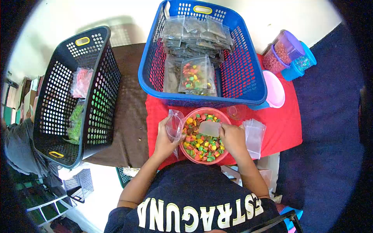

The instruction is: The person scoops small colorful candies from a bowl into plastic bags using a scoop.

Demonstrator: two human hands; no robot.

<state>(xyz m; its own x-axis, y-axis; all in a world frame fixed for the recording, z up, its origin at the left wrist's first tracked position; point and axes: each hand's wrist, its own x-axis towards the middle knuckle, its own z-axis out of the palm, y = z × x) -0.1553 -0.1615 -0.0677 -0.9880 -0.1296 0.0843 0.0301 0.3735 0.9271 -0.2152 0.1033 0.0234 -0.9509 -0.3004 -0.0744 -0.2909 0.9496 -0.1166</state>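
A pink bowl [222, 157] full of small colourful round pieces [205, 147], red, yellow, green and brown, stands on the red cloth in front of me. My left hand [166, 135] is closed around a clear plastic cup [176, 122] at the bowl's left rim; the cup is tilted and looks see-through. In my right hand [233, 139] is a translucent flat scoop [210, 128], held over the pieces in the bowl. A stack of clear plastic bags [254, 140] lies right beside that hand.
Behind the bowl, a blue basket [144, 73] holds many packed sachets [194, 33]. A black basket [95, 101] with pink and green packets stands at left. Lidded tubs [281, 52] and a pink lid [274, 90] are at right. A person's dark clothing [29, 151] shows far left.
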